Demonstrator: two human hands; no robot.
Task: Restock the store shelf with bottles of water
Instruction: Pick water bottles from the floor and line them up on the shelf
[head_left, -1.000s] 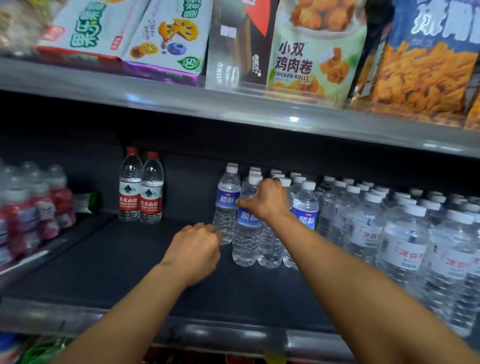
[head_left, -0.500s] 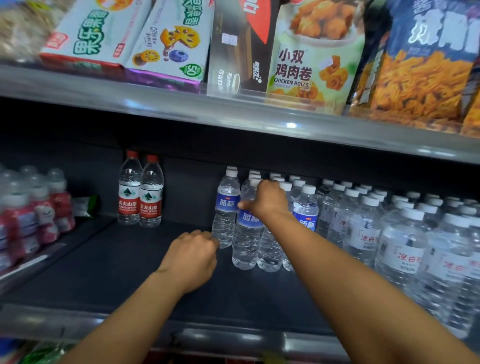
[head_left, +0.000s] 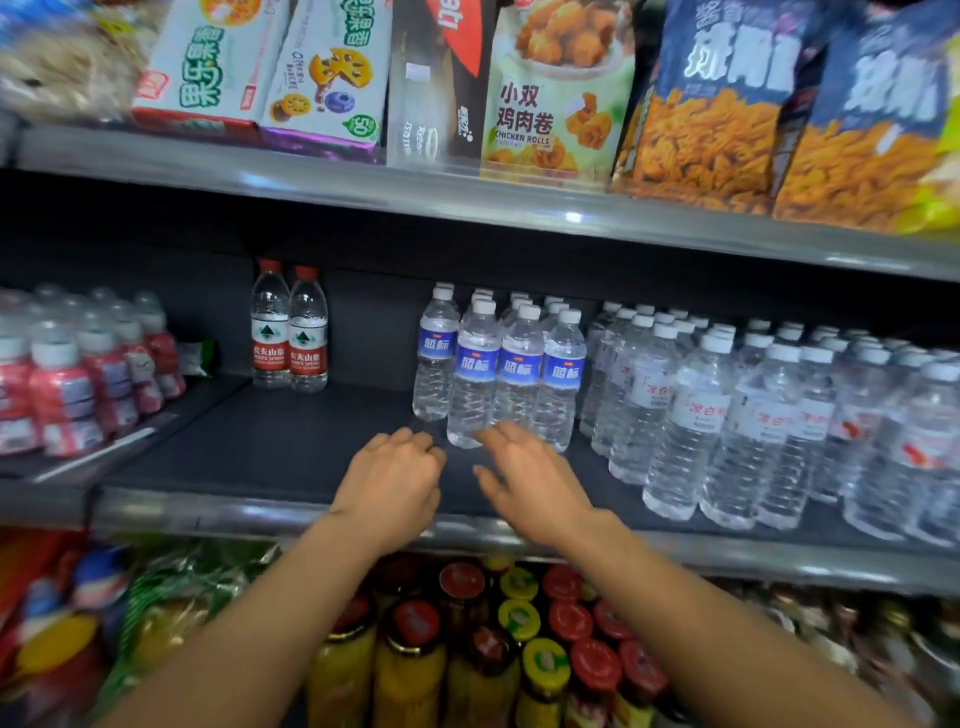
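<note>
My left hand (head_left: 392, 480) is hovering over the shelf (head_left: 249, 447) at frame centre, fingers loosely curled, holding nothing. My right hand (head_left: 530, 480) is beside it, fingers spread and relaxed, also empty, just in front of the blue-label bottles (head_left: 496, 371); can't tell if a fingertip is touching the front one. Those bottles are standing upright in tight rows mid-frame, labels facing out, probably so shoppers are reading the brand; blue label is showing white Chinese characters, too blurred for me to read. Right of them, a big block of clear bottles (head_left: 727, 410) is carrying white labels with red writing, "凉白" readable. Back left, two red-cap bottles (head_left: 289, 332) are reading "农夫山泉", pushed to the back wall, leaving bare shelf in front, likely the gap I'm filling next. Far left, pink-label bottles (head_left: 78, 374), text unreadable. Upper shelf is holding snack packs (head_left: 550, 88); one is saying "小双鸡肉卷 CHICKEN ROLLS". Bottom of frame, jars (head_left: 467, 649) with red and yellow lids.
</note>
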